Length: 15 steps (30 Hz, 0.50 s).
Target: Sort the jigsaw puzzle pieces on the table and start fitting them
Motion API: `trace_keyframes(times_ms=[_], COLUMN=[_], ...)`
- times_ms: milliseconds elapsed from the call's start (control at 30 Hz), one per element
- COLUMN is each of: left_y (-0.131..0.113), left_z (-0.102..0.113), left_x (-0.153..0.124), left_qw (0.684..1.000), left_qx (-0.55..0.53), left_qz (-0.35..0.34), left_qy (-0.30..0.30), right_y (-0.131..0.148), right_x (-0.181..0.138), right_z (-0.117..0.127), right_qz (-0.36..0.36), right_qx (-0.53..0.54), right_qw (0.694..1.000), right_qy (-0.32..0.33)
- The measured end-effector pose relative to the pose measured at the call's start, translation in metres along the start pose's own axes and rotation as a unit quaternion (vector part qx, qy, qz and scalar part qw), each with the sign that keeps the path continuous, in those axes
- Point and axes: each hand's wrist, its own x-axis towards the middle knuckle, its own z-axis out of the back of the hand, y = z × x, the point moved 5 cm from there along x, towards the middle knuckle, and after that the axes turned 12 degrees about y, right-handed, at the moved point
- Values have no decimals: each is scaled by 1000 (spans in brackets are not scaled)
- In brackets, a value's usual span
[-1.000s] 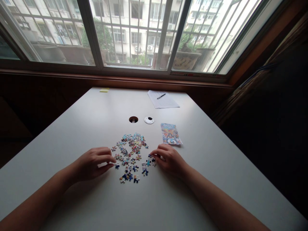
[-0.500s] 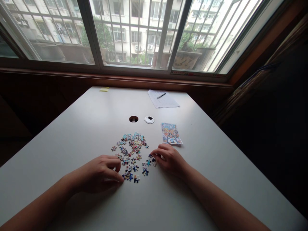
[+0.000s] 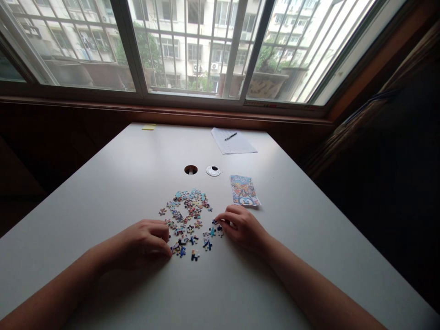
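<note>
Several small colourful jigsaw pieces (image 3: 187,215) lie scattered on the white table (image 3: 137,174). My left hand (image 3: 144,243) rests at the pile's near left edge, fingers curled, with fingertips pressed on pieces near the front. My right hand (image 3: 240,225) sits at the pile's right side, its fingers pinched on a dark piece at the edge. Just beyond my right hand lies the printed puzzle picture card (image 3: 244,190).
A round cable hole (image 3: 190,170) and its white cap (image 3: 213,171) sit behind the pile. At the far edge lie a sheet of paper (image 3: 233,142) with a pen (image 3: 230,136) and a yellow note (image 3: 149,127). A window runs beyond; a dark drop lies right.
My left hand moved right and nearer along the pile's front, curled its fingers onto the near pieces, then drew back slightly left. My right hand stayed in place.
</note>
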Motion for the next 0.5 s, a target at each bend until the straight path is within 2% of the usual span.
trace_keyframes(times_ms=[500], left_y=[2], left_z=[4], left_x=[-2], left_qw=[1000], left_qx=[-7], left_qz=[12], left_qy=[-22], right_y=[2], right_x=[0], right_z=[0], right_qz=[5], right_qx=[-1], right_qw=[1000], right_qy=[-3])
